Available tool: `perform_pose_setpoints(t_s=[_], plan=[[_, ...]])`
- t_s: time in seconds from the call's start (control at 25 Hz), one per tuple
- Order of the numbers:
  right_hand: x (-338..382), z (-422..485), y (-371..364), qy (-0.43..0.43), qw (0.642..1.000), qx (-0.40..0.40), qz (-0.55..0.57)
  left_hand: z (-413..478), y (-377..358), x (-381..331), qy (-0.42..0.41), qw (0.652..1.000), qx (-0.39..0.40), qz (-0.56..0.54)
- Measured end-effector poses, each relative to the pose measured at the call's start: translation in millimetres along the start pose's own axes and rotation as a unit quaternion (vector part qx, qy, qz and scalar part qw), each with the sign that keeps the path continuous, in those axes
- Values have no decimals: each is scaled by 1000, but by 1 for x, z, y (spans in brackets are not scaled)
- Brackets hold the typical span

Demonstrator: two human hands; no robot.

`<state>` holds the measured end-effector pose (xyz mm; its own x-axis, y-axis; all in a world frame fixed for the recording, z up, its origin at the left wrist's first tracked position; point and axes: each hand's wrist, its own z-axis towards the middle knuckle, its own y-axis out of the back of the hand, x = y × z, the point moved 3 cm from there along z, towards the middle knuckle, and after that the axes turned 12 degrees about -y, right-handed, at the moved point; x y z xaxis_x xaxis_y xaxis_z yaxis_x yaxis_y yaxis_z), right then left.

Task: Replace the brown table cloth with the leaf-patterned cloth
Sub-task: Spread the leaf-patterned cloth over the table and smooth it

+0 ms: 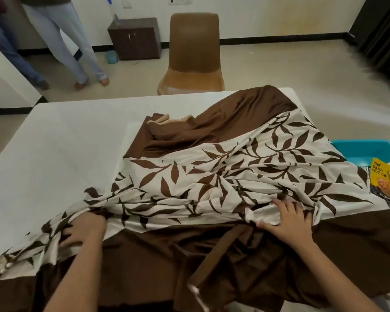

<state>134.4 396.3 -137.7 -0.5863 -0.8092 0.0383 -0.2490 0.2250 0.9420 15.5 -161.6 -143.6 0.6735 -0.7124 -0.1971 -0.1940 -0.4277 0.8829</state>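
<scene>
Handling the leaf-patterned cloth [245, 167], we are judging it light, soft and slippery, best gathered at its near edge. It is lying rumpled across the table [61, 140]. Our left hand [83, 230] and right hand [286, 221] are each clutching bunched folds of it.

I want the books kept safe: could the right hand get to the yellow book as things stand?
Probably yes. The right hand lies on the leaf-patterned cloth, and the yellow book sits just to its right with nothing between them.
</scene>
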Motion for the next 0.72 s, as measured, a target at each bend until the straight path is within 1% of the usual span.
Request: perform_pose_setpoints(t_s=[0.04,0.08,0.12,0.16,0.2,0.24,0.28,0.32,0.36,0.44,0.48,0.52,0.6,0.72], plan=[[5,2,9,6,998,-64,28,-26,5,-16,-45,996,-70,27],[13,5,19,32,988,-133,70,-53,6,-34,-96,984,-144,51],[24,7,29,65,973,-189,116,-84,3,-53,-142,973,-179,34],[38,11,37,96,960,-212,155,-96,-15,-71,-218,957,-192,-4],[55,18,44,126,952,-209,182,-109,-32,-86,-266,945,-186,-39],[73,26,48,155,951,-183,194,-120,-51,-103,-315,936,-141,-67],[90,37,49,180,955,-143,186,-125,-67,-115,-333,936,-82,-81],[106,49,46,207,960,-95,160,-125,-79,-125,-338,938,-30,-76],[119,62,40,224,967,-52,112,-122,-85,-132,-333,942,5,-45],[131,85,25,228,974,-5,10,-100,-83,-135,-328,944,2,24],[131,98,19,217,976,3,-21,-85,-78,-135,-318,947,9,47],[127,108,16,202,979,-1,-28,-70,-71,-131,-306,950,22,56],[119,125,16,175,984,-27,-3,-45,-58,-128,-299,951,41,71],[115,147,20,150,988,-39,7,-17,-39,-136,-305,947,59,87]])
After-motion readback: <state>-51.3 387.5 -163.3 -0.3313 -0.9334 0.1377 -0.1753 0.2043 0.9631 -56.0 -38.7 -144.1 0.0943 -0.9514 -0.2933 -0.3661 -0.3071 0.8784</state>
